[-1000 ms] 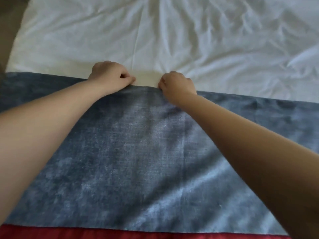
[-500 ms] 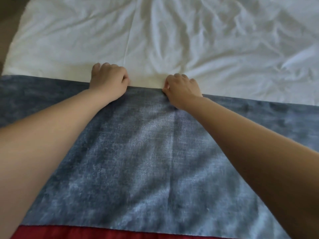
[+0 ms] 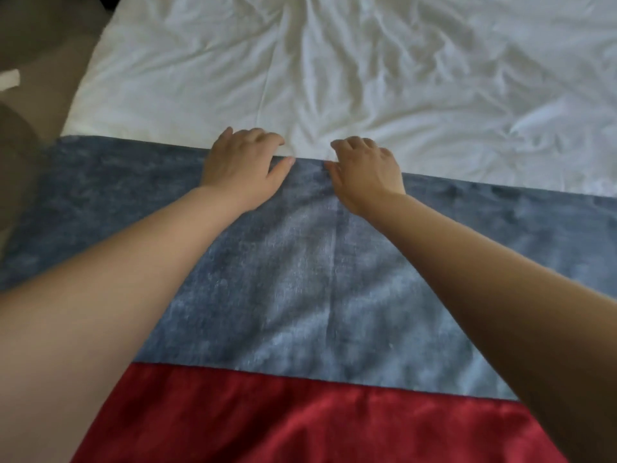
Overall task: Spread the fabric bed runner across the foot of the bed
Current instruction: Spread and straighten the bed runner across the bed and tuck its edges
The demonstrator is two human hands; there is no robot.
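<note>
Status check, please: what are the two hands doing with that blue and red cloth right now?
Left hand and right hand: open, palms down at the bed runner far edge. Runner flat across bed foot, over wrinkled white sheet. Nothing in the way.

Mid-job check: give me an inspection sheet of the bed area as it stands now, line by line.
Surface: white sheet on the bed, heavily wrinkled.
Job's things: bed runner, blue-grey band with a red band nearest the camera, lying flat; its far edge runs straight across the sheet.
Clutter: nothing seen on the bed.
Hands: left hand and right hand rest at the runner's far edge, fingers curled loosely, not clamping fabric.
Cables: nothing seen.
Surroundings: brownish floor at left, with a pale object too blurred to identify.
</note>
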